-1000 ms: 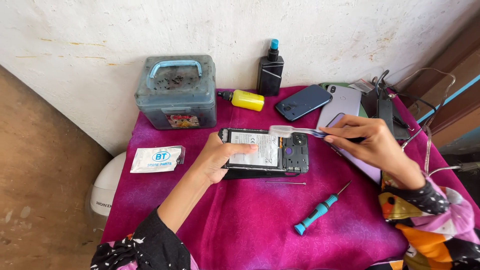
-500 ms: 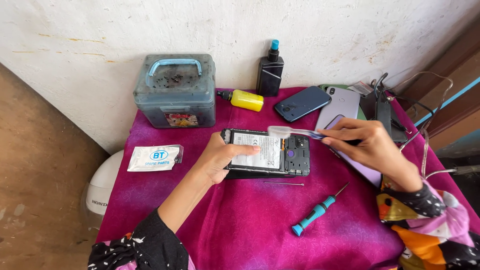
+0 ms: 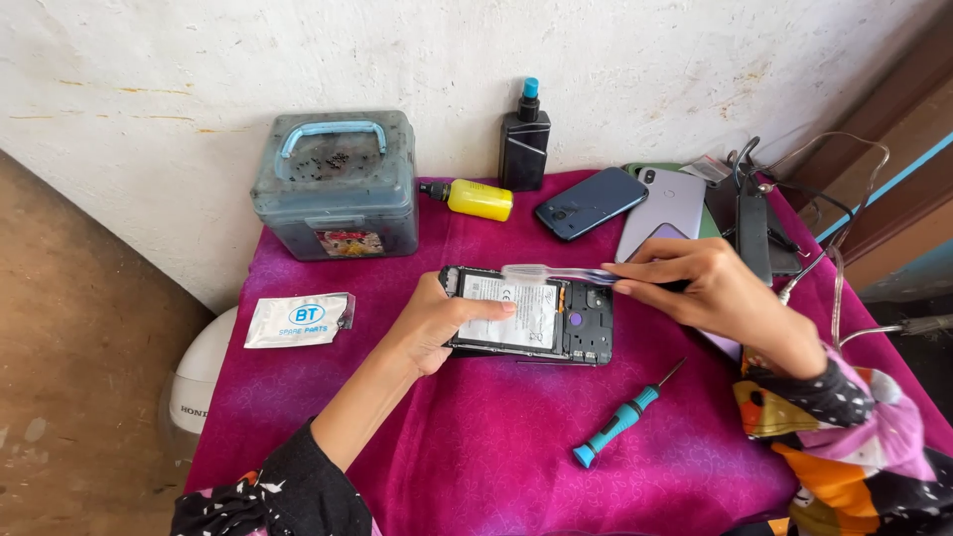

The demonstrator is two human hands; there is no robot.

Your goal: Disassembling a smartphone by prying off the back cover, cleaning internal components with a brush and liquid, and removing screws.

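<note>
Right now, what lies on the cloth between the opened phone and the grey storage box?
In the head view, only bare magenta cloth separates the opened phone from the grey storage box; the yellow bottle lies off to the box's right.

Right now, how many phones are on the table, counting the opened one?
3. The opened phone lies mid-table under the left hand. A dark blue phone lies behind it near the wall. A lilac phone lies beside that. More may be hidden beneath the lilac one.

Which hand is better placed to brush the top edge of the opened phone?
Probably the right hand: it already holds the clear brush lying along the opened phone top edge. The left hand rests on the battery, holding the phone down.
</note>
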